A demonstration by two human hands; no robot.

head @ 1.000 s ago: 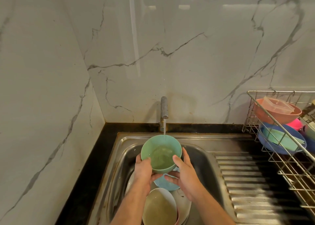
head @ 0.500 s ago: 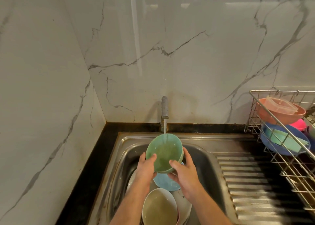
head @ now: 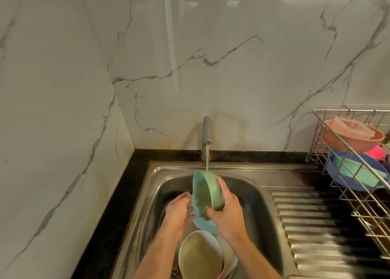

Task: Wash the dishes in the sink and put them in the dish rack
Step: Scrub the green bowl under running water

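Dishes wait nearest the person: a white bowl (head: 200, 255) of murky water sits at six o'clock in the sink (head: 261, 196), stacked on other crockery with a pale blue plate (head: 203, 226) just behind it. Above these, the right hand (head: 228, 211) wraps its fingers and thumb round the green bowl (head: 207, 191), tipped on its side with its mouth turned toward nine o'clock. The left hand (head: 179, 211) lies relaxed against the bowl's rim, fingers loosely bent, holding nothing that I can see. Water from the tap (head: 206, 135) at twelve o'clock strikes the bowl's upper edge. Out at three o'clock the dish rack (head: 346, 173) already holds pink, blue and green pieces. A wet bowl carried in one hand could well slip, dropping onto the stack below and chipping something.
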